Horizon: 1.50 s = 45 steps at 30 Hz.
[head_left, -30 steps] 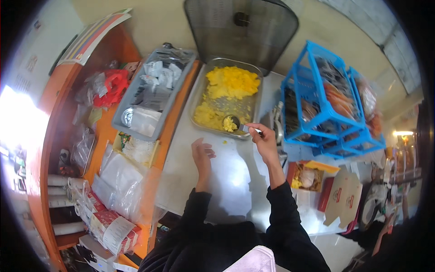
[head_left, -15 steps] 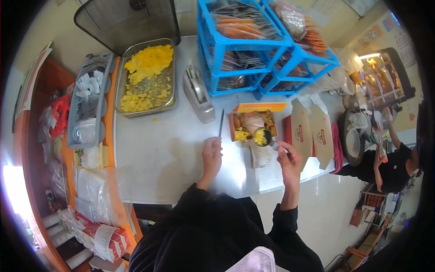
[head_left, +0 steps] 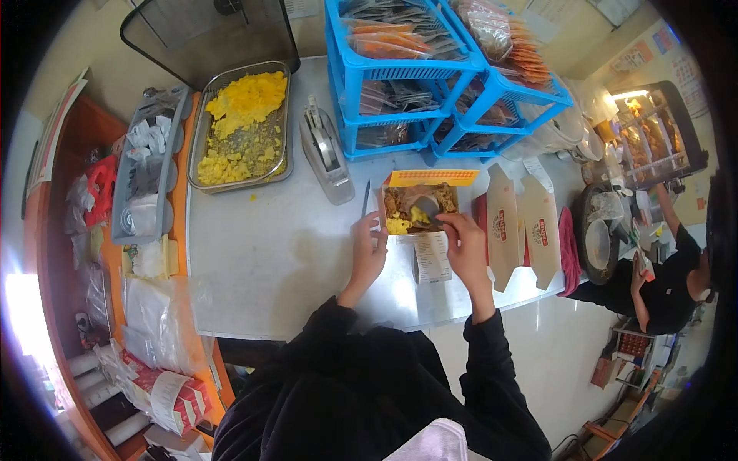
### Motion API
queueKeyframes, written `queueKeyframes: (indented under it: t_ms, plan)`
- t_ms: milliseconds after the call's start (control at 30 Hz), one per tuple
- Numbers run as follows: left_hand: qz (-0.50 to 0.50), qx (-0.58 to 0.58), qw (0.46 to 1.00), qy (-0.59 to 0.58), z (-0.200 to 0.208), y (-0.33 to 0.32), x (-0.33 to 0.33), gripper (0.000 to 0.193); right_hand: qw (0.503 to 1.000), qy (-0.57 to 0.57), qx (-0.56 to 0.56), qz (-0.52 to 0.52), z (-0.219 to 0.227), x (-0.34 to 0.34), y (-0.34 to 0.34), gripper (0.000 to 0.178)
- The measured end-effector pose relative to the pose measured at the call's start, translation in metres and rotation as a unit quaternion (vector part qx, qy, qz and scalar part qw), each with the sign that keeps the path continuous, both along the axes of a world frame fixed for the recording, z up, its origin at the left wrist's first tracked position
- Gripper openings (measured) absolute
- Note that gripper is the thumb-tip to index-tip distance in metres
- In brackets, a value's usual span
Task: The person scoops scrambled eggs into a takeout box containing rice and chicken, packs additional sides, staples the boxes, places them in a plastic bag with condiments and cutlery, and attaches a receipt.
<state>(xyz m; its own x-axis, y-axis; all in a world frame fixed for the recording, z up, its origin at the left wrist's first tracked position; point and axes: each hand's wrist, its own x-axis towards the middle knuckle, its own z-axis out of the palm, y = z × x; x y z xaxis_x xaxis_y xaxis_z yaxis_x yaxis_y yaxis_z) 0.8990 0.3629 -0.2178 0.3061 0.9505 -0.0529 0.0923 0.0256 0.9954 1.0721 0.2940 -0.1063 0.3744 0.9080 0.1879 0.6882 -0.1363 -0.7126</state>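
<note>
Tabletop (head_left: 261,238): smooth metal, shining with bright reflections
Stacked baskets (head_left: 407,72): blue plastic, slightly glossy
Open meal box (head_left: 432,178): thin cardboard
Scrambled egg (head_left: 250,98): rough, crumbly surface
Receipt (head_left: 433,259): smooth white paper
Sleeves (head_left: 492,365): black cloth, quite matt

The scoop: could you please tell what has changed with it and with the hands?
The right hand carried the scoop rightward from the tray to the food box and tipped it there, still holding it. The left hand moved right, to the box's left edge. Tray and blue baskets stayed in place.
</note>
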Motion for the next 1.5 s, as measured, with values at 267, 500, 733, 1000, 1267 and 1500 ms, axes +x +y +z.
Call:
queueKeyframes:
  t_ms: [267, 500, 733, 1000, 1267, 1500]
  plan:
    - [0.018, -0.045, 0.998, -0.029, -0.005, -0.001, 0.001, 0.031, 0.994, -0.035, 0.002, 0.107, -0.012, -0.001, 0.017, 0.032]
    - [0.016, -0.068, 0.996, -0.053, -0.011, 0.0, 0.002, 0.028, 0.989, -0.048, 0.009, 0.141, -0.01, -0.003, 0.02, 0.033]
    - [-0.004, -0.083, 0.995, -0.047, -0.018, -0.001, 0.002, 0.03, 0.992, -0.039, 0.002, 0.119, -0.012, -0.003, 0.021, 0.03]
    - [-0.013, -0.096, 0.993, -0.061, -0.022, 0.0, -0.002, 0.028, 0.998, 0.046, -0.026, 0.026, -0.008, 0.004, 0.02, 0.026]
    - [-0.007, -0.104, 0.993, -0.06, -0.021, -0.001, -0.001, 0.027, 0.988, -0.1, 0.052, 0.11, -0.043, -0.003, 0.005, 0.039]
    - [-0.009, -0.108, 0.991, -0.074, -0.018, -0.005, 0.0, 0.026, 0.993, -0.049, 0.095, 0.057, -0.047, -0.001, 0.007, 0.03]
